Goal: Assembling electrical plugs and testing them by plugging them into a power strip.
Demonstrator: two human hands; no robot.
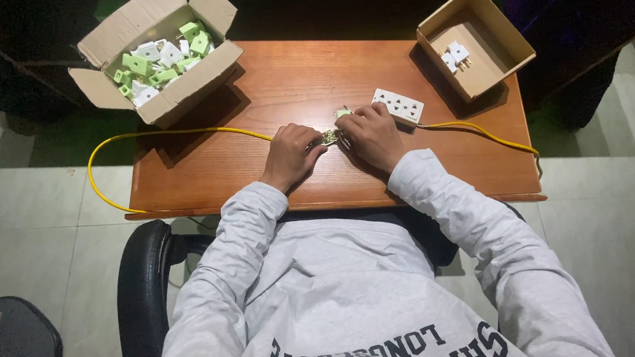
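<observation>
A wooden table (297,84) bears two cardboard boxes: a plug-filled one (157,54) far left of the hands, another (475,40) far right. Left hand (290,155) and right hand (370,132) together pinch a small green-and-brass plug (333,132) between them, yellow cable (153,135) trailing leftward.

Light grey long-sleeved sweatshirt (354,294) with dark printed lettering.

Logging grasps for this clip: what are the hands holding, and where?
Both hands, left and right, pinch a small green-and-white plug between them; exact finger placement is hidden.
</observation>
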